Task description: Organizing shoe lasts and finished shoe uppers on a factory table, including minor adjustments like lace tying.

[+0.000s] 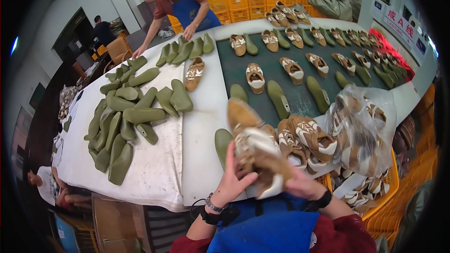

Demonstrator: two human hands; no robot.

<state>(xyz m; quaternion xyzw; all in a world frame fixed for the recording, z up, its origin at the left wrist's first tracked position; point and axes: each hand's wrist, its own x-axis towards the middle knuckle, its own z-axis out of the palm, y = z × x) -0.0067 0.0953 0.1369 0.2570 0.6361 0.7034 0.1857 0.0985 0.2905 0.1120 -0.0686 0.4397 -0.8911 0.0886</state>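
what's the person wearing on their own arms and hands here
Both hands are bare, no gloves. The left hand has a beaded metal-look bracelet at the wrist, with a black strap just below it. The right hand has a black wristband. Dark red sleeves cover the upper forearms, and a blue apron sits between them.

The shoe upper (pixel 258 152) I hold is smeared by motion blur, and it hides most of my right hand (pixel 304 185). The clear bag (pixel 363 126) veils its shoes; the yellow crate (pixel 391 192) runs into the dark rim.
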